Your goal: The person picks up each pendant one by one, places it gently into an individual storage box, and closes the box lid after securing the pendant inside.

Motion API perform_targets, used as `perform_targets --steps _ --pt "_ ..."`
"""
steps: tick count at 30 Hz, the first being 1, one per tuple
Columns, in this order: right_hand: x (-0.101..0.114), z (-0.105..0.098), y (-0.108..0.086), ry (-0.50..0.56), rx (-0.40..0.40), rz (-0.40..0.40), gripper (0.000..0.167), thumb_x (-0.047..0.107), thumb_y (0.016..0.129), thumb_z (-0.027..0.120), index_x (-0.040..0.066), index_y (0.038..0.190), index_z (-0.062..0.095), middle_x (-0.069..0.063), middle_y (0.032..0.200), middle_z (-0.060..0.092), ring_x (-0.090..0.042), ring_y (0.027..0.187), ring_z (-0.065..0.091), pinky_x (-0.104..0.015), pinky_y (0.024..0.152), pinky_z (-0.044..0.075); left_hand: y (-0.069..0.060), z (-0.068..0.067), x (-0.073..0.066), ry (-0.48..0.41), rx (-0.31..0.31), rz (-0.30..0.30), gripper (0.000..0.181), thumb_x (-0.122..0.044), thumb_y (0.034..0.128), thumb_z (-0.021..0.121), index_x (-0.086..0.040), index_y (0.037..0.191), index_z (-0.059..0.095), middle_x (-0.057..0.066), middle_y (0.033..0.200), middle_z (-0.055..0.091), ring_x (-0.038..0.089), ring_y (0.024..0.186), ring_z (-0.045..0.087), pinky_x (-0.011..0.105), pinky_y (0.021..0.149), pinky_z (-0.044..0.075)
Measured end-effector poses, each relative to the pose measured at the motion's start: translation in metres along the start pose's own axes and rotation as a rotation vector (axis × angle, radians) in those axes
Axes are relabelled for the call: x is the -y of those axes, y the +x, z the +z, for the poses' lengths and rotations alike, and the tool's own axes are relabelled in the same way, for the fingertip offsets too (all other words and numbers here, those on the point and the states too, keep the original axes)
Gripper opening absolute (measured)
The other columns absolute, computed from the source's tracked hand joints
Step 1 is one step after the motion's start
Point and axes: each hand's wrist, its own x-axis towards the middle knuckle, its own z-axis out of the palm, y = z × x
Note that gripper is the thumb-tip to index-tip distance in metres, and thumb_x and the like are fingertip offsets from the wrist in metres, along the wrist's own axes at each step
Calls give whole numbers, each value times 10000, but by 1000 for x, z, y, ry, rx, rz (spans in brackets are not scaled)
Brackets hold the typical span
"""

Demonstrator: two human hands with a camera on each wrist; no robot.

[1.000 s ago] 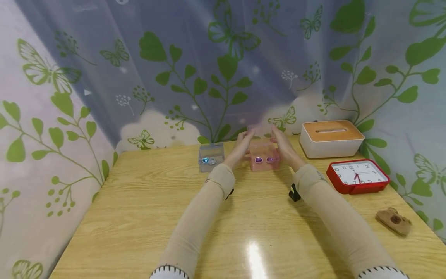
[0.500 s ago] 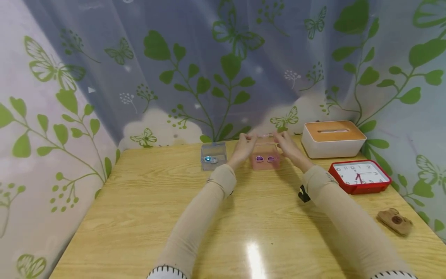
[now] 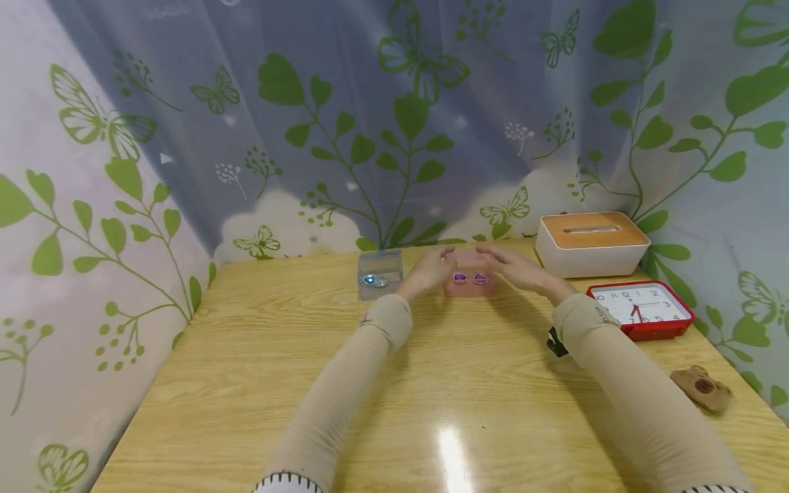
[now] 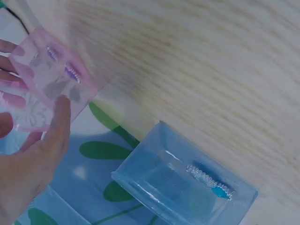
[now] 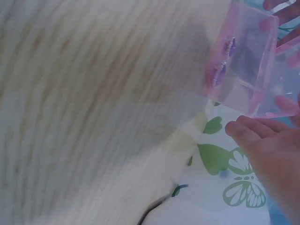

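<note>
A clear pink box (image 3: 470, 289) stands near the table's back edge, its lid (image 5: 283, 86) tilted back. Two purple gem pieces with pale beaded edging (image 3: 479, 279) show at its front. My left hand (image 3: 429, 268) is at the box's left side, fingers extended toward the lid. On the other side is my right hand (image 3: 520, 269), fingers nearly straight and close to the lid; whether either hand touches it is unclear. Left of my left hand sits a clear blue box (image 4: 173, 178), with a turquoise gem piece (image 3: 369, 279) and a clear one beside it.
At the back right stands a white tissue box (image 3: 592, 260) with a wooden top. In front of it lies a red-framed clock (image 3: 641, 305), then a brown bear-shaped item (image 3: 701, 388). A patterned curtain (image 3: 333, 171) hangs behind the wooden table (image 3: 271, 356).
The pink lid has gone from upright to tilted back. My fingers gripped it half a second ago and have since loosened. My right hand has shifted slightly right.
</note>
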Motion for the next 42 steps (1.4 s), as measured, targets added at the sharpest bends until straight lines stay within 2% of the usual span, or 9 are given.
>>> perform_targets --steps 12,15,18,20,23,27,31,36,42 --pt "-15 7 1 -54 18 -39 531 110 1147 372 -11 1649 254 -333 1730 76 -544 1607 69 -714 1297 97 0 6 10 73 -3 36 504 -65 1028 619 -33 1523 529 159 1565 561 316 1358 609 419 1151 530" --pt "-13 8 1 -72 8 -39 523 96 1141 387 -25 1637 275 -340 1726 67 -550 1601 76 -711 1297 91 0 8 12 71 -25 46 505 -26 1008 644 -24 1504 551 180 1519 599 250 1068 718 300 902 625" --pt "-11 8 0 -98 -1 -35 505 96 1139 395 -26 1620 305 -349 1721 64 -561 1591 111 -700 1301 109 -2 9 11 67 -41 44 507 -10 1005 655 -33 1502 557 182 1515 603 222 834 712 240 684 604" --pt "-10 7 0 -115 -8 -44 487 83 1133 404 -35 1600 326 -367 1711 76 -575 1581 120 -706 1295 117 -3 9 9 91 -48 46 502 -14 1011 652 -40 1503 556 171 1524 600 214 895 725 235 746 616" --pt "-10 6 0 -134 -14 -57 480 63 1124 423 -41 1585 339 -370 1704 122 -575 1580 131 -712 1291 129 -4 11 6 106 -39 36 510 -18 1021 634 -40 1520 532 167 1510 610 281 1092 720 343 964 623" --pt "-10 6 0 -146 -31 -53 553 83 1106 492 -37 1611 302 -345 1695 211 -571 1566 196 -721 1282 169 -6 10 5 134 -17 13 559 -81 1039 626 -48 1572 461 164 1571 551 303 1349 620 414 1173 518" --pt "3 4 7 -150 -100 -43 596 165 1114 509 -22 1629 276 -325 1703 222 -549 1573 212 -710 1290 175 -11 -12 4 133 -56 10 575 -170 1064 609 -46 1591 416 179 1631 464 357 1476 505 480 1236 449" --pt "31 2 20 -87 -186 -49 641 289 1138 468 2 1655 221 -263 1730 224 -484 1605 203 -662 1315 185 -22 -57 5 1 -150 -1 550 -285 1096 570 -84 1587 423 182 1625 463 379 1429 535 512 1192 489" --pt "66 14 40 90 -236 5 726 381 1134 454 60 1688 111 -269 1737 194 -470 1604 243 -619 1315 242 -35 -96 31 -112 -229 -72 607 -471 1122 445 -112 1607 382 165 1651 433 356 1505 458 520 1254 416"
